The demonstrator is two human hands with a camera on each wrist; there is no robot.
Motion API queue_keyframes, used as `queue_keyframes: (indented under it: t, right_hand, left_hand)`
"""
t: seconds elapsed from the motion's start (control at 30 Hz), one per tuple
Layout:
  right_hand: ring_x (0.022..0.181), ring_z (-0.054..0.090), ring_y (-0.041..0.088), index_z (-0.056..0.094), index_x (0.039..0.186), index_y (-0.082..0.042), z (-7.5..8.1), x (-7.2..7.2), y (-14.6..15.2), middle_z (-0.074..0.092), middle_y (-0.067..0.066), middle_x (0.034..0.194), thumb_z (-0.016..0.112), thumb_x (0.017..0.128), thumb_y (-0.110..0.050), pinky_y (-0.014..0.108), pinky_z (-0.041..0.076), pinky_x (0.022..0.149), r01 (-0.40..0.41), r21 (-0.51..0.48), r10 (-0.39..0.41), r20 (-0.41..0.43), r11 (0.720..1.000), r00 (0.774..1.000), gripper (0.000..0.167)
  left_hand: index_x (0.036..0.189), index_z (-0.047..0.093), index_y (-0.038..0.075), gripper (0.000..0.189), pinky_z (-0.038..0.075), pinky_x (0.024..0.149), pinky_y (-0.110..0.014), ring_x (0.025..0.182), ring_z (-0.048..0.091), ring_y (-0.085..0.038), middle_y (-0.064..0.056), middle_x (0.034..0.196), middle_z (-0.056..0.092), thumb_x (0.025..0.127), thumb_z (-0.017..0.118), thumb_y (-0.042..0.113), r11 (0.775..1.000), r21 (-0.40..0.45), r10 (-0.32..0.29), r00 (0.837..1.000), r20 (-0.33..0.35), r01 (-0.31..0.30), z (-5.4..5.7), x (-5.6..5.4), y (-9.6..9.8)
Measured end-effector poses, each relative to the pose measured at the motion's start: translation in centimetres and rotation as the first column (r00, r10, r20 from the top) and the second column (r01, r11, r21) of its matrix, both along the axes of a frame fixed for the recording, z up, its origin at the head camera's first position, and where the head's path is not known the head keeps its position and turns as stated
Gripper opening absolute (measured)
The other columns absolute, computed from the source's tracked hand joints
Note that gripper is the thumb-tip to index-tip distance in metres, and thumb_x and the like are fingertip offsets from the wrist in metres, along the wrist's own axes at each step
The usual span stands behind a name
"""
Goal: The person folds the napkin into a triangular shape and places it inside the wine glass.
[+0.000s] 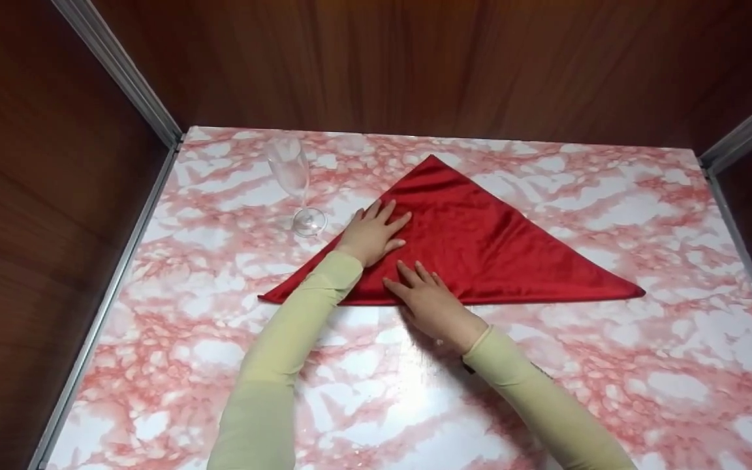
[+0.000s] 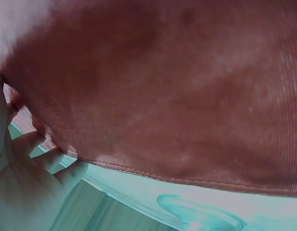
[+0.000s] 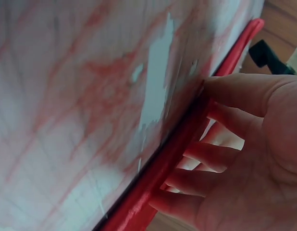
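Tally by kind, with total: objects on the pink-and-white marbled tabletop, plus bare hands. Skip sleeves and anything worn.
Red, shiny triangular cloth: 1
Clear, stemmed, flute-shaped drinking glass: 1
Person's bare left hand and bare right hand: 2
Total: 4

A shiny red cloth (image 1: pixel 467 241) lies flat as a wide triangle, lightly wrinkled, mostly to the right of the clear stemmed glass (image 1: pixel 294 179); its long edge runs on the glass's near side.
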State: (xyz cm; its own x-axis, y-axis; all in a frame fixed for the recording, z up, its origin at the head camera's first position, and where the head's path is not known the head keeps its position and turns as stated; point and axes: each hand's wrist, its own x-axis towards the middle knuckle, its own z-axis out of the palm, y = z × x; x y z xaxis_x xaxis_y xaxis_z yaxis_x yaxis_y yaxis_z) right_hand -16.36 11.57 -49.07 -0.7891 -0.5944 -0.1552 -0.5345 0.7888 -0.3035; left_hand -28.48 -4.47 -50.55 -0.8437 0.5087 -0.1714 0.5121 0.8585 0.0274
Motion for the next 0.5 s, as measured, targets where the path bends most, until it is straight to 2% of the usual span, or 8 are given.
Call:
queue_keyframes:
  t: [0.27, 0.5]
  right_hand:
    - [0.135, 0.024, 0.048, 0.046, 0.143, -0.019, -0.16, -0.29, 0.23, 0.026, 0.018, 0.153, 0.056, 0.096, -0.008, 0.061, 0.028, 0.103, 0.003, 0.014, -0.003, 0.006, 1.0, 1.0, 0.05]
    - [0.137, 0.023, 0.044, 0.046, 0.144, -0.019, -0.2, -0.66, 0.69, 0.025, 0.016, 0.154, 0.059, 0.089, 0.004, 0.059, 0.029, 0.104, -0.006, 0.057, 0.006, 0.005, 0.998, 1.0, 0.061]
  left_hand:
    - [0.153, 0.021, 0.033, 0.061, 0.025, 0.109, -0.052, 0.142, 0.016, -0.034, -0.01, 0.158, 0.016, 0.098, 0.035, 0.055, 0.999, -0.027, -0.023, 1.0, -0.003, 0.023, 0.42, 0.17, -0.07]
    - [0.153, 0.021, 0.03, 0.062, 0.027, 0.108, -0.052, 0.141, 0.018, -0.035, -0.011, 0.157, 0.017, 0.098, 0.036, 0.055, 0.999, -0.025, -0.042, 0.999, 0.004, 0.042, 0.74, 0.3, -0.45]
